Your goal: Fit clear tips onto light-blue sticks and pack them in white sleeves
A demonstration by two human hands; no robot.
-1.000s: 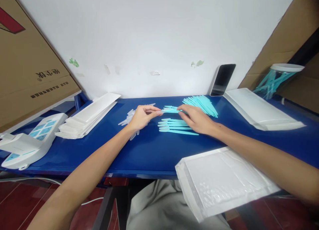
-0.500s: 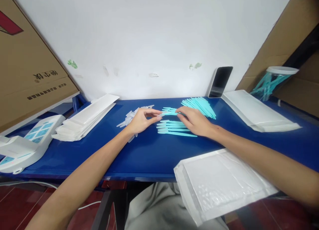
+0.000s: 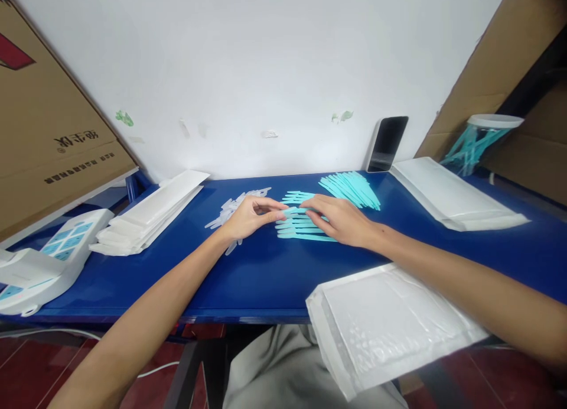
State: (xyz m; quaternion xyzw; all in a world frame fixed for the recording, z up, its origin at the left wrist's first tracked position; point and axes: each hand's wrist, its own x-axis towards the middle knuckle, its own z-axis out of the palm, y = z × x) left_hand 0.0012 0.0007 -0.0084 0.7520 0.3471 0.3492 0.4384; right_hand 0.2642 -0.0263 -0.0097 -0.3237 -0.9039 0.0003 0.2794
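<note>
Left hand and right hand each pinch one teal stick, held at the far side of a stick row. Translucent pieces crowd the left hand; a teal pile lies beyond the right. Envelope, partly beneath the right forearm, juts past the front edge. Blue table surface spans row to edge; wall bounds the rear.

slim turquoise sticks look like smooth plastic; small translucent whitish pieces, cloudy plastic; the blue worktop, smooth and glossy; the nearest white padded envelope, shiny, bumpy; the brown box, matt cardboard.
</note>
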